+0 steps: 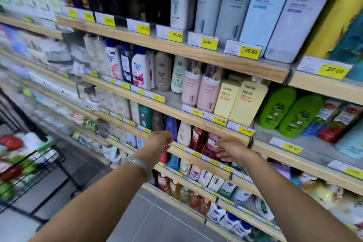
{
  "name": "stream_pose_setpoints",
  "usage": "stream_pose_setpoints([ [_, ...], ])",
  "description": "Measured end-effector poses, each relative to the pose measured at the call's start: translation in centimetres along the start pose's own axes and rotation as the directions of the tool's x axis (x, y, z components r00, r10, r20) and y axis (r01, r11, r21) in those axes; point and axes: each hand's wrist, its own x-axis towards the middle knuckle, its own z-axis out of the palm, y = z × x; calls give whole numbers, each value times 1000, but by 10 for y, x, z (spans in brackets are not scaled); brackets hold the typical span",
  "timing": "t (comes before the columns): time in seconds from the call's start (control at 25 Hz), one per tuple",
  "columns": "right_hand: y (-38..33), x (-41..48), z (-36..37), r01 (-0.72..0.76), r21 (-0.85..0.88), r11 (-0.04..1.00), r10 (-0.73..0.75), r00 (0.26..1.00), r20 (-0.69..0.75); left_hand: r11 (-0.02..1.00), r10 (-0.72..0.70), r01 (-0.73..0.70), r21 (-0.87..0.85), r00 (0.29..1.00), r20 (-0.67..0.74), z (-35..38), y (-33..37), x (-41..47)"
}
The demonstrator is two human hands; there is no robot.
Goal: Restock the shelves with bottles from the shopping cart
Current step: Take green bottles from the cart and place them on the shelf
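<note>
Retail shop, toiletries aisle. Tiered wooden shelves (206,55) run across the view, packed with shampoo and body-wash bottles (263,10). Yellow price tags (251,51) sit along each shelf edge. Left of the shelves stands a wire shopping cart (49,161) loaded with goods, on grey floor tiles (157,220).

Bare hands (160,141) (229,150) before red bottles (198,140)

Stocked wooden shelves (196,54).
Just beyond the fingers (219,144) of the right hand (232,150) stand red bottles (198,140); a cream bottle (184,131) stands just past the left hand (159,140).
</note>
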Motion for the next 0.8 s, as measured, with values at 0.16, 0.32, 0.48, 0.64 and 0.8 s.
stream_pose_setpoints([
  [0.16, -39, 4, 124, 11, -92, 996, -1, 994, 112, 1000, -4, 4, 0, 993, -119, -134, 17, 8],
  [0.32, -79, -8, 283, 115, -171, 979, -48, 933, 357, 999, -9, -8, -47, 937, -349, -297, 42, 9],
  [0.48, -111, -25, 390, 206, -268, 941, -18, 822, 569, 995, -35, -16, -103, 878, -478, -407, 51, -5],
  [0.64, -142, -10, 472, 276, -393, 877, 25, 791, 612, 978, -72, -45, -204, 844, -532, -493, 57, -3],
  [0.8, -173, 20, 548, 296, -464, 835, 58, 791, 609, 978, -122, -2, -211, 810, -574, -561, 69, 14],
])
